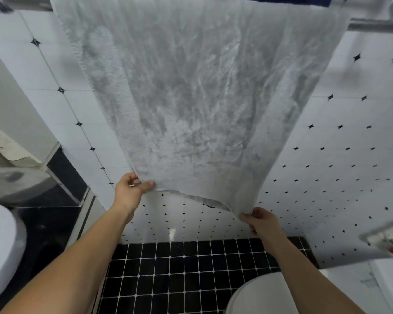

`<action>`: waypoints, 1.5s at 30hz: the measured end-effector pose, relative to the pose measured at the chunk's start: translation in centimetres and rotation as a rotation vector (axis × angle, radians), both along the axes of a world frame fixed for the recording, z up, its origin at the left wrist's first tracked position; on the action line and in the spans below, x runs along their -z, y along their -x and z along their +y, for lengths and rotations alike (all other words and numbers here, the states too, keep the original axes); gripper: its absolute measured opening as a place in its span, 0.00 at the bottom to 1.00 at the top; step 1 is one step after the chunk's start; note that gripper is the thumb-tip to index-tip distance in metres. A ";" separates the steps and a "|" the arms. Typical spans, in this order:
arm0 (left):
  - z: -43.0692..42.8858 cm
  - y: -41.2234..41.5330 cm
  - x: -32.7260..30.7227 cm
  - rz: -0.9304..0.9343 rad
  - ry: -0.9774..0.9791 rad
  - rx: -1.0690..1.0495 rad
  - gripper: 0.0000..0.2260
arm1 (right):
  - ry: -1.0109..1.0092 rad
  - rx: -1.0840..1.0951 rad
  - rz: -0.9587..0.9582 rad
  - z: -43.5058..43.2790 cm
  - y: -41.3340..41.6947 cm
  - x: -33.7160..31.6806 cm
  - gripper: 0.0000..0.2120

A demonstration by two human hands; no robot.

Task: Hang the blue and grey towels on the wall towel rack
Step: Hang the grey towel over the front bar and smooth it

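A large pale grey towel [191, 87] hangs spread flat down the white tiled wall from the chrome towel rack [377, 26] at the top of the view. My left hand [129, 189] pinches the towel's lower left corner. At the lower right corner, my right hand [262, 220] grips the hem. The bottom edge sags between the two hands. A strip of the blue towel [270, 0] shows along the top edge, behind and above the grey one.
A white toilet [0, 245] sits at the lower left. A white rounded object [261, 295] stands at the bottom right on the black mosaic floor [179, 268]. A blurred shelf with items [388, 239] juts out at the right.
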State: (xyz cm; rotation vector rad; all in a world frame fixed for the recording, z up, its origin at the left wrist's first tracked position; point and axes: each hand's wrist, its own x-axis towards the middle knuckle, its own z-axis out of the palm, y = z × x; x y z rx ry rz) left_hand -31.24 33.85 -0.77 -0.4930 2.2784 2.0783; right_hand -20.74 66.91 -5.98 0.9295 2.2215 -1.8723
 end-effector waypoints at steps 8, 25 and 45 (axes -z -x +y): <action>-0.3 -0.6 0.4 0.021 0.065 -0.026 0.20 | 0.777 0.309 0.028 -1.1 0.0 1.5 0.12; -2.6 -0.1 1.3 -0.071 0.259 -0.078 0.06 | 0.513 0.436 0.052 -2.3 -0.3 5.2 0.13; -2.7 -0.2 -1.0 0.019 0.137 0.010 0.12 | -0.047 0.055 0.297 -1.5 3.8 -0.5 0.07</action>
